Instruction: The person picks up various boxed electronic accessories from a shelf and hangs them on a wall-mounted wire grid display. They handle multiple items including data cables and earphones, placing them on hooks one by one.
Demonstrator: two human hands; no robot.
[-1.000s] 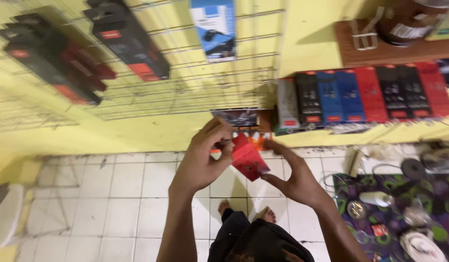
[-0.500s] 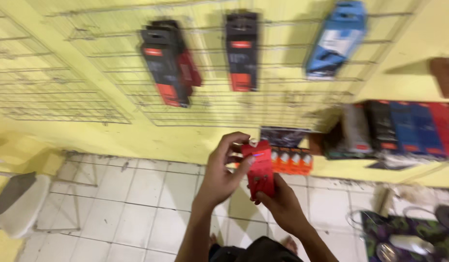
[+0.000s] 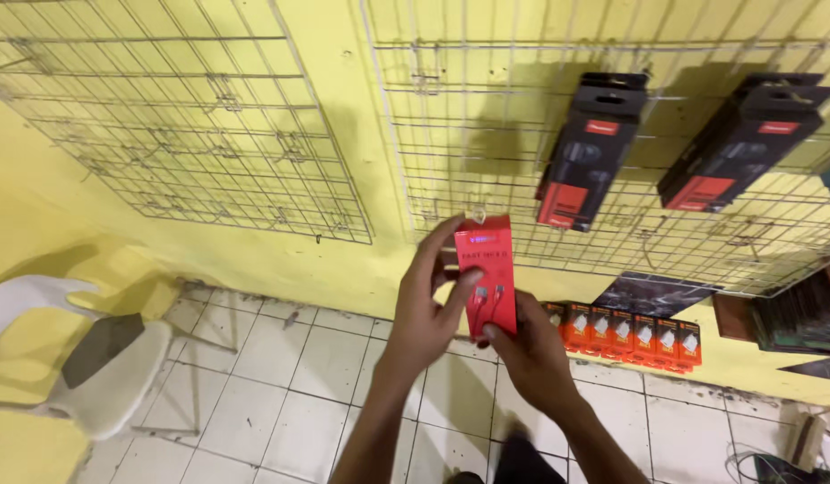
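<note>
while both the left hand (image 3: 430, 309) and right hand (image 3: 528, 356) clamp the red box (image 3: 486, 273), it apparently isn't yet hung on the wire grid (image 3: 612, 161).

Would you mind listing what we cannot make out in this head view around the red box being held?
- Back of the red box: turned away from the camera.
- Right hand fingers: mostly behind the box.
- Left hand palm: faces away.
- Hook on the wire grid behind the box: covered by the box top.
- Row of small orange packs: too small for detail.
- White chair: cut off by the left edge.
</note>
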